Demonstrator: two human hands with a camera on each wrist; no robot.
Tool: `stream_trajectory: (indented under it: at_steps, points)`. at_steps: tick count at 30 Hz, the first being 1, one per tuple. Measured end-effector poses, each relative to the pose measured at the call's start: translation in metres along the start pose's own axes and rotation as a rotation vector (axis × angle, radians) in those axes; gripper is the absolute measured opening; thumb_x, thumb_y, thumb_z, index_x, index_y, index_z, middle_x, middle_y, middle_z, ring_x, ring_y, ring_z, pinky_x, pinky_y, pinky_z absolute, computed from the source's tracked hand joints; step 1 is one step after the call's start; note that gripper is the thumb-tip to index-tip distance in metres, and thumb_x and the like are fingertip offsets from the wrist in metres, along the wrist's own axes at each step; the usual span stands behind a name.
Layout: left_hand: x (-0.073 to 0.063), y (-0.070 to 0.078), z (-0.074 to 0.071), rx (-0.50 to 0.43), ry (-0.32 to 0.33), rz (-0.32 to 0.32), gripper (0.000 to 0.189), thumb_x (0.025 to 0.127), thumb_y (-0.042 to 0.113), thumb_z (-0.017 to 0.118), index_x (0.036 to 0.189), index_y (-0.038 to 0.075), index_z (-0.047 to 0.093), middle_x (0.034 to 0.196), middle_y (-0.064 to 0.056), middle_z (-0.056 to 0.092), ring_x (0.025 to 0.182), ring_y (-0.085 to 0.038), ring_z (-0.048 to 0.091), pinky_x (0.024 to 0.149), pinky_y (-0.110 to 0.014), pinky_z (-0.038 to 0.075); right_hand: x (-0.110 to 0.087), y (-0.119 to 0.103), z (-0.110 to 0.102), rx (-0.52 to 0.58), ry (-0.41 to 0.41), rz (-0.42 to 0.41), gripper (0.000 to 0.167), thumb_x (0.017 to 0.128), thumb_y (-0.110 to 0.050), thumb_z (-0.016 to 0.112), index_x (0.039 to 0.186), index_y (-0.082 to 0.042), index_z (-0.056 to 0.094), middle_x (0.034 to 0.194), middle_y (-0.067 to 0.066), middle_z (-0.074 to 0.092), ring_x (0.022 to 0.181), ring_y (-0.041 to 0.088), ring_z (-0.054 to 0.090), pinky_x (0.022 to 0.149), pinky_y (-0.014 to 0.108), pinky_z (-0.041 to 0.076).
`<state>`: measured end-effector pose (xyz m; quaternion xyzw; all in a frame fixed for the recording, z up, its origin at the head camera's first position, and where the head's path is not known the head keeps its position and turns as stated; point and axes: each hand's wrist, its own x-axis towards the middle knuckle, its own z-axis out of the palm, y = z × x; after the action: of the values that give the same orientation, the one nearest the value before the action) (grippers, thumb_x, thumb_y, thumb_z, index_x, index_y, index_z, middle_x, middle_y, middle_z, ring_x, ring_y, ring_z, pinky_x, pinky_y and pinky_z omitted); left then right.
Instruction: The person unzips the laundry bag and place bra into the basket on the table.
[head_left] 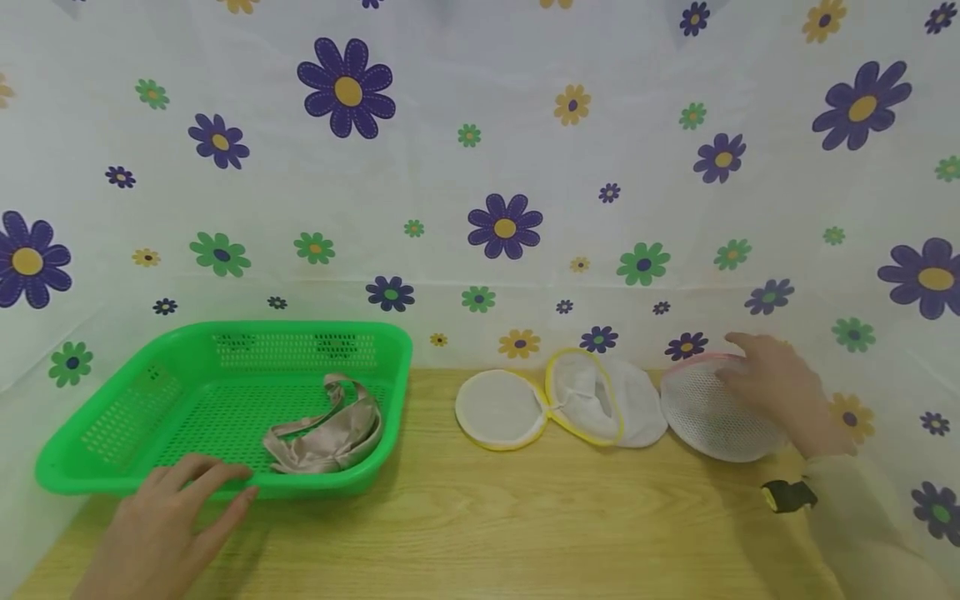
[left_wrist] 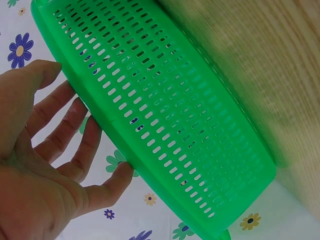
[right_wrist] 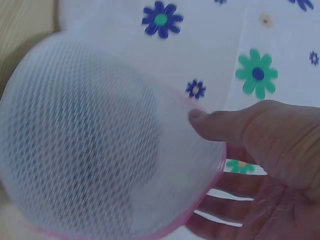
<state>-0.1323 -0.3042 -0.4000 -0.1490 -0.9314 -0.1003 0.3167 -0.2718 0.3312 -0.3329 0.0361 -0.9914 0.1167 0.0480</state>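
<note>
At the right, my right hand (head_left: 772,387) pinches the pink edge of a white mesh laundry bag (right_wrist: 85,145), its thumb on one side and fingers on the other. The bag (head_left: 716,410) looks rounded and touches or nearly touches the table's back. My left hand (head_left: 168,521) rests its fingertips on the front rim of a green plastic basket (head_left: 112,408), fingers loosely bent. That basket (left_wrist: 165,105) has slotted walls. Inside it, toward the right, lies a crumpled beige satin bra (head_left: 337,437) with a strap looped up.
Left of the pink-edged bag lie a white laundry bag with yellow trim (head_left: 633,400), its mouth facing forward, and a round yellow-edged white piece (head_left: 498,407) joined to it. A flower-print sheet (head_left: 435,167) hangs behind the wooden table (head_left: 525,517).
</note>
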Motion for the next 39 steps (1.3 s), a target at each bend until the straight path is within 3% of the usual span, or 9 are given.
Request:
stream_trajectory:
  at_steps: [4, 7, 10, 14, 20, 27, 31, 34, 39]
  points:
    - [0.0, 0.0, 0.001, 0.008, 0.005, 0.002, 0.022, 0.079, 0.021, 0.085, 0.099, 0.017, 0.076, 0.096, -0.004, 0.069, 0.075, -0.032, 0.063, 0.05, -0.046, 0.048, -0.007, 0.022, -0.002, -0.022, -0.092, 0.017, 0.051, 0.095, -0.022, 0.063, 0.132, 0.012, 0.054, 0.12, 0.037, 0.063, 0.104, 0.053, 0.061, 0.085, 0.065, 0.053]
    - [0.0, -0.001, 0.001, 0.01, 0.014, 0.011, 0.022, 0.078, 0.021, 0.085, 0.098, 0.017, 0.076, 0.095, -0.003, 0.069, 0.073, -0.031, 0.063, 0.049, -0.043, 0.047, -0.015, 0.031, 0.003, -0.035, -0.04, -0.04, 0.032, 0.091, -0.016, 0.066, 0.112, 0.009, 0.067, 0.087, 0.02, 0.068, 0.076, 0.033, 0.062, 0.066, 0.046, 0.053]
    - [-0.001, -0.003, 0.001, 0.007, 0.028, 0.023, 0.021, 0.079, 0.022, 0.084, 0.098, 0.017, 0.076, 0.094, -0.004, 0.069, 0.073, -0.031, 0.063, 0.049, -0.043, 0.046, -0.025, 0.036, 0.007, -0.041, 0.039, -0.09, 0.014, 0.087, -0.009, 0.068, 0.093, 0.002, 0.072, 0.071, 0.006, 0.059, 0.065, 0.022, 0.05, 0.058, 0.036, 0.042]
    - [-0.003, -0.003, 0.002, 0.002, 0.033, 0.023, 0.021, 0.08, 0.023, 0.084, 0.098, 0.017, 0.076, 0.094, -0.004, 0.069, 0.074, -0.032, 0.063, 0.049, -0.045, 0.047, -0.036, 0.035, 0.006, -0.03, 0.061, -0.124, 0.005, 0.085, -0.005, 0.068, 0.086, -0.002, 0.072, 0.071, 0.006, 0.059, 0.065, 0.021, 0.048, 0.058, 0.034, 0.04]
    - [-0.002, -0.002, 0.001, 0.0, 0.029, 0.025, 0.021, 0.08, 0.024, 0.084, 0.098, 0.016, 0.076, 0.094, -0.005, 0.069, 0.074, -0.032, 0.063, 0.05, -0.046, 0.048, -0.058, 0.02, 0.004, 0.068, -0.036, -0.17, 0.003, 0.087, -0.009, 0.075, 0.087, -0.012, 0.076, 0.076, -0.001, 0.065, 0.07, 0.011, 0.049, 0.059, 0.027, 0.043]
    - [0.001, -0.001, 0.001, 0.0, 0.021, 0.025, 0.023, 0.079, 0.024, 0.085, 0.099, 0.015, 0.076, 0.096, -0.006, 0.07, 0.074, -0.033, 0.064, 0.05, -0.047, 0.049, -0.073, -0.009, 0.011, 0.158, -0.014, -0.355, 0.015, 0.083, -0.013, 0.082, 0.085, -0.026, 0.076, 0.073, -0.017, 0.063, 0.065, -0.004, 0.046, 0.056, 0.02, 0.043]
    - [0.001, 0.0, 0.0, -0.001, 0.013, 0.019, 0.024, 0.08, 0.025, 0.085, 0.1, 0.015, 0.076, 0.097, -0.007, 0.069, 0.075, -0.035, 0.064, 0.05, -0.049, 0.049, -0.077, -0.034, 0.014, 0.239, -0.122, -0.364, 0.006, 0.088, -0.029, 0.08, 0.093, -0.029, 0.076, 0.073, -0.019, 0.063, 0.066, -0.004, 0.049, 0.056, 0.02, 0.044]
    - [0.0, 0.001, -0.001, -0.002, -0.001, 0.002, 0.025, 0.08, 0.025, 0.085, 0.101, 0.016, 0.075, 0.098, -0.007, 0.069, 0.078, -0.037, 0.064, 0.051, -0.051, 0.049, -0.078, -0.056, 0.02, 0.326, -0.221, -0.325, 0.014, 0.091, -0.04, 0.075, 0.099, -0.029, 0.075, 0.077, -0.016, 0.065, 0.069, -0.002, 0.052, 0.059, 0.02, 0.047]
    - [0.0, 0.003, 0.0, 0.003, -0.014, -0.009, 0.027, 0.081, 0.027, 0.084, 0.104, 0.016, 0.075, 0.099, -0.007, 0.068, 0.08, -0.037, 0.064, 0.05, -0.051, 0.049, -0.07, -0.084, 0.041, 0.462, -0.244, -0.414, 0.019, 0.094, -0.041, 0.072, 0.105, -0.025, 0.074, 0.084, -0.013, 0.07, 0.073, 0.0, 0.058, 0.066, 0.021, 0.052]
